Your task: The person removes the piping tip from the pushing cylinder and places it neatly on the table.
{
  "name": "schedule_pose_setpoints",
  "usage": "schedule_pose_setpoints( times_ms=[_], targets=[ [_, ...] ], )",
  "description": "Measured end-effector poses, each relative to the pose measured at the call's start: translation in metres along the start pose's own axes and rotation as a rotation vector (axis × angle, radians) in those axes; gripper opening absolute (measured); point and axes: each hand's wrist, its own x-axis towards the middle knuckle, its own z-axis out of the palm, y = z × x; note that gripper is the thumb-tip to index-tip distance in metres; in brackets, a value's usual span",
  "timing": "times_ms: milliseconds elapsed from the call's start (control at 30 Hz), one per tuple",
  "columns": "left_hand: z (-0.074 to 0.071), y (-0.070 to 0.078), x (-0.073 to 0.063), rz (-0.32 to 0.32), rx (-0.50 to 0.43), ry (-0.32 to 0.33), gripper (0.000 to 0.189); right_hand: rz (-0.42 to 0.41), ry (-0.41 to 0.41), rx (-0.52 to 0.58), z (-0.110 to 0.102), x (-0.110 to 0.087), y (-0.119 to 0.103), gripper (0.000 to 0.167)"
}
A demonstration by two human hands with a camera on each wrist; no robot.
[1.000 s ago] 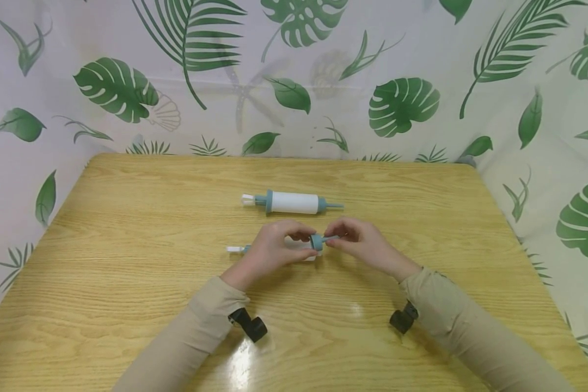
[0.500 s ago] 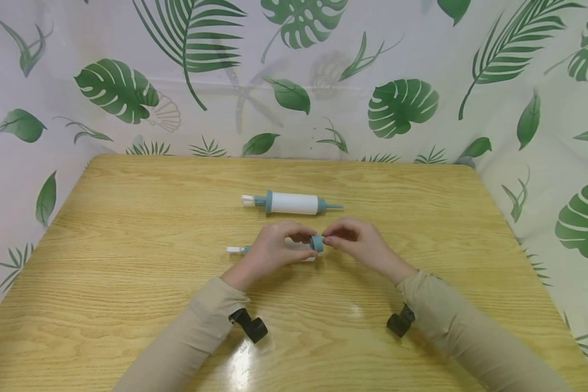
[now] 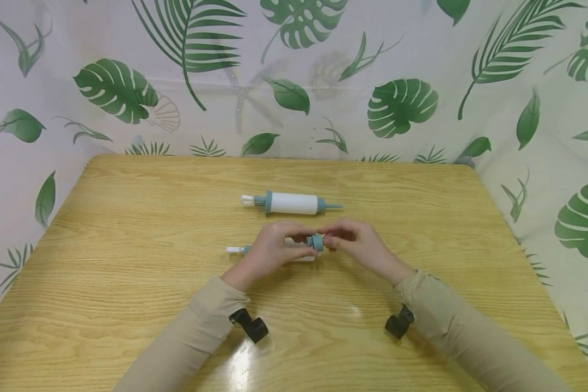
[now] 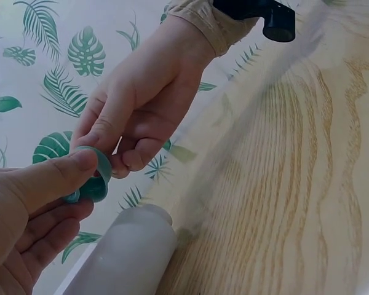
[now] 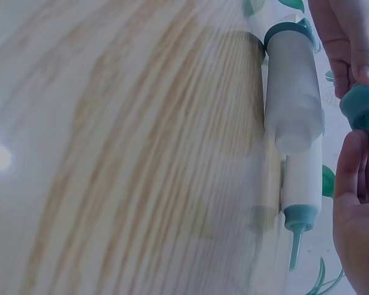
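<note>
My left hand (image 3: 276, 244) pinches a teal nozzle cap (image 3: 317, 243) between thumb and fingers, just above a syringe lying on the table. Fingertips of my right hand (image 3: 355, 242) meet the cap's right side and pinch its narrow end, which they hide. In the left wrist view the cap (image 4: 101, 184) shows its round rim between both hands. The syringe's white barrel (image 4: 132, 249) lies below, partly covered by my left hand in the head view. Its bare neck (image 5: 293, 134) shows in the right wrist view; its white plunger end (image 3: 234, 249) points left.
A second syringe (image 3: 294, 203), with a teal cap and thin nozzle fitted, lies behind the hands on the wooden table (image 3: 142, 228). A leaf-patterned cloth (image 3: 215, 120) hangs beyond the table's back edge. Each sleeve carries a small black camera (image 3: 255, 328).
My right fingers have slid left along the thin nozzle up to the cap, covering the nozzle. The cap has turned slightly, and a teal part now shows on its left side.
</note>
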Motion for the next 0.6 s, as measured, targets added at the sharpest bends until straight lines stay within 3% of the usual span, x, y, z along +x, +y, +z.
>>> schedule_pose_setpoints(
  times_ms=[300, 600],
  targets=[
    [-0.0012, 0.0012, 0.0003, -0.008, -0.007, 0.004, 0.037, 0.051, -0.012, 0.003, -0.0010, -0.0008, -0.0009, 0.038],
    [-0.0011, 0.0003, -0.0010, 0.004, -0.005, 0.030, 0.037, 0.045, -0.033, 0.041, -0.0013, -0.0032, -0.0051, 0.036]
  ],
)
